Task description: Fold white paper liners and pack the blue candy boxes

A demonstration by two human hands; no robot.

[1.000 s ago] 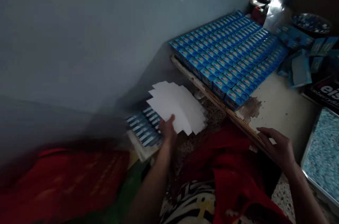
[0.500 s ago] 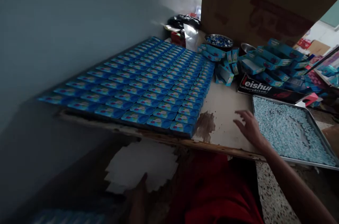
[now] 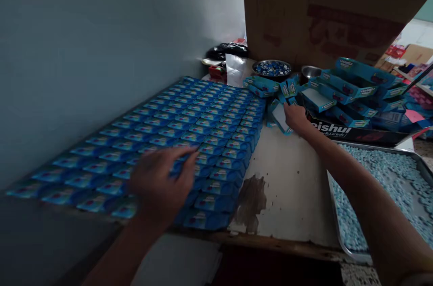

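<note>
My right hand (image 3: pixel 295 117) is at the far part of the table, its fingers closed on the edge of a small blue carton (image 3: pixel 280 114) with a pale inside. Other blue cartons lie right behind it. My left hand (image 3: pixel 162 182), blurred by motion, hovers over rows of blue blister packs (image 3: pixel 216 173). Its thumb and forefinger stretch forward, slightly apart, and nothing shows between them; the other fingers are hard to make out. The packs lie close together in a large block along the wall.
A metal tray (image 3: pixel 350 256) of light-blue pieces stands at the right, under my forearm. Behind it, a black box (image 3: pixel 338 129) carries piled blue cartons (image 3: pixel 352 83). A metal bowl (image 3: pixel 272 69) of small blue and white items sits before a large cardboard box (image 3: pixel 324 11). The table's wooden edge (image 3: pixel 270 243) runs in front.
My right hand has moved forward from beside the tray to the small blue carton and closed on it. My left hand has risen from below the table edge to above the packs.
</note>
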